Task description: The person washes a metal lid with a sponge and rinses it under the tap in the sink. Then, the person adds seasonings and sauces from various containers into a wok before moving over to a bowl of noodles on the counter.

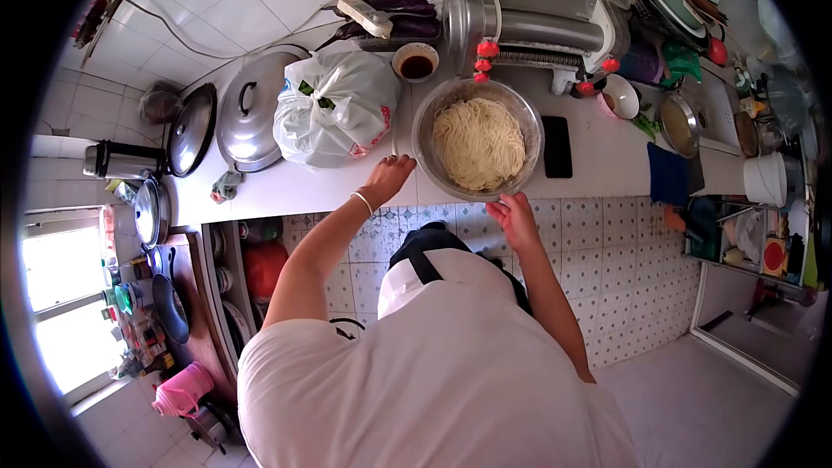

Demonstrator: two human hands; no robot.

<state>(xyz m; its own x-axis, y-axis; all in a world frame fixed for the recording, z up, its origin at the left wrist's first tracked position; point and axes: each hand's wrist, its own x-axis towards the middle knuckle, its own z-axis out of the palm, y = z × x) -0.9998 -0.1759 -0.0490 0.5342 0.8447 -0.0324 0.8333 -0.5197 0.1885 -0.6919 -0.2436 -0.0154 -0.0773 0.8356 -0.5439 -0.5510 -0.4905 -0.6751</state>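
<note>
A metal bowl on the counter holds a heap of pale noodles. Just left of it, my left hand, with a white bracelet at the wrist, is closed over the near end of thin, pale chopsticks. How many sticks there are is hard to tell. My right hand is at the near rim of the bowl, fingers partly bent and apart, holding nothing. Whether its fingertips touch the rim, I cannot tell.
A tied white plastic bag and a large lidded pot stand to the left. Behind are a small bowl of dark sauce and a noodle machine. A black phone lies right of the bowl.
</note>
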